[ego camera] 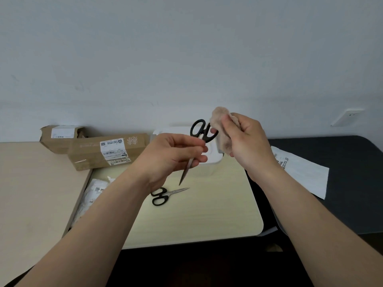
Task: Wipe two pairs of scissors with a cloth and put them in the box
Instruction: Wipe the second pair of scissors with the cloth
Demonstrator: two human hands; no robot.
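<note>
My left hand (174,156) pinches a pair of black-handled scissors (200,131) by the blades, handles up and tip pointing down toward the table. My right hand (246,139) grips a beige fluffy cloth (221,129), which touches the scissors' handles. A second pair of black-handled scissors (163,195) lies flat on the pale yellow board (207,214), just below my left hand. The white box (209,160) stands behind both hands, mostly hidden by them.
Two brown cardboard parcels (107,152) lie at the back left. White plastic bags (93,191) sit by the board's left edge. A white mailer (300,168) lies on the dark table (342,154) at the right. A wall rises behind.
</note>
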